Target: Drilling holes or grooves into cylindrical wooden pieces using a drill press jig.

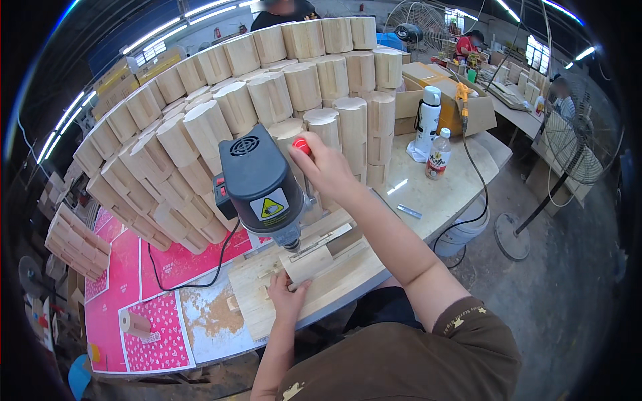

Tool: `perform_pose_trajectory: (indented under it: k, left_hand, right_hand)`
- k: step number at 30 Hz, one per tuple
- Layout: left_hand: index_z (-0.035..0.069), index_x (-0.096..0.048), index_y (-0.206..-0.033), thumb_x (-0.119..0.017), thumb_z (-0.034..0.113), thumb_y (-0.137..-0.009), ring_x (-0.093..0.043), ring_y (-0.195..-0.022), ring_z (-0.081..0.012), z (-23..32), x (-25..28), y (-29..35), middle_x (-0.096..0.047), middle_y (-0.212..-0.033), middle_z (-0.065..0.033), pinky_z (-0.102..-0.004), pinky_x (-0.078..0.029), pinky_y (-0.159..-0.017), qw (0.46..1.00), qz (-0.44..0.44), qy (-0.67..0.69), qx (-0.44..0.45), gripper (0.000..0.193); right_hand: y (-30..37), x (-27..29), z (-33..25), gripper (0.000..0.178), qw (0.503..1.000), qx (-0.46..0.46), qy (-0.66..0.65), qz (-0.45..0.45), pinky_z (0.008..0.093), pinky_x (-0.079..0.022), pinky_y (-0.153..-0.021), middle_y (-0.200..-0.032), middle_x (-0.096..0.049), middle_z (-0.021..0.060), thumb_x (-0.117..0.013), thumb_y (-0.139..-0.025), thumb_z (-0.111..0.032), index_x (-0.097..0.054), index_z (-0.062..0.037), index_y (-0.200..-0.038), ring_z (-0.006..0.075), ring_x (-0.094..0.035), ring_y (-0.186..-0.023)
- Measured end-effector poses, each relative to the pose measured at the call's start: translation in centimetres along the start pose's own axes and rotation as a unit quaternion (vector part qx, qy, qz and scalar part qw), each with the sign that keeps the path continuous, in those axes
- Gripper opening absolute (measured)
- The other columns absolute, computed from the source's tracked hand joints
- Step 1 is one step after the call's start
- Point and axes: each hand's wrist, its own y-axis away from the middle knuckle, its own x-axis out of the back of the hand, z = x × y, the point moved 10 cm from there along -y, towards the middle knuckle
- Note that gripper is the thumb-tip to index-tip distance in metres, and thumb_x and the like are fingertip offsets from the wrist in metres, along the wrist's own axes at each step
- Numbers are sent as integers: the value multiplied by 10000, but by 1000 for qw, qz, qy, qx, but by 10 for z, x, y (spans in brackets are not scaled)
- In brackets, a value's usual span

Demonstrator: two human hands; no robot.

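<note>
Right hand: wrapped round the red knob.
Left hand: at the block's end; whether pinching, I cannot tell.
Block: below the drill, near the bench's front edge.
Drill: could twist a loosely held block.

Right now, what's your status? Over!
Right fingers round red knob. Left fingers against wooden block. Block near the drill. Black cord off to the left.

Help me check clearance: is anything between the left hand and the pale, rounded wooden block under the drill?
Nothing visible: the left hand touches the pale, rounded wooden block directly. The dark metal drill chuck is above, not between them.
</note>
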Motion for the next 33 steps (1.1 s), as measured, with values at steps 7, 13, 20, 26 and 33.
perform_pose_trajectory:
  k: [7, 13, 20, 26, 33]
  left_hand:
    - [37, -626, -915, -785, 138, -595, -549, -824, -300, -2, 4, -10, -552, -874, -129, -370, -461, -732, 999, -35, -18, -23, 371]
    - [30, -627, -835, -778, 126, -635, -546, -727, -201, -11, 78, 19, -552, -774, -61, -294, -448, -640, 998, 0, 42, -39, 269]
    - [8, -614, -714, -747, 224, -732, -533, -565, -74, -48, 118, 55, -597, -662, -35, -214, -417, -522, 901, 52, 289, 320, 254]
    - [-11, -597, -657, -744, 362, -720, -439, -425, -71, -69, 88, 50, -526, -541, -26, -206, -312, -395, 875, 3, 263, 406, 406]
    - [26, -614, -683, -699, 451, -757, -454, -468, -65, -54, 47, 13, -530, -557, -10, -211, -327, -427, 869, -41, 288, 399, 440]
  right_hand:
    - [150, -62, 99, 347, 930, 112, 208, -281, 451, -347, -867, -957, -604, 96, -658, -773, -272, -587, -106, -1070, 280, -537, -991]
    - [154, -52, 99, 216, 934, 129, 181, -278, 432, -344, -837, -861, -576, 57, -687, -699, -159, -580, -111, -880, 271, -536, -907]
    - [179, -55, 74, 289, 931, 140, 167, -292, 383, -339, -833, -897, -554, 60, -668, -729, -180, -563, -67, -974, 264, -513, -896]
    - [180, -59, 62, 303, 931, 150, 154, -295, 381, -339, -833, -895, -554, 50, -680, -718, -182, -564, -68, -974, 256, -511, -887]
    - [163, -65, 64, 294, 931, 151, 199, -265, 396, -341, -842, -889, -554, 48, -689, -695, -173, -571, -95, -952, 256, -515, -911]
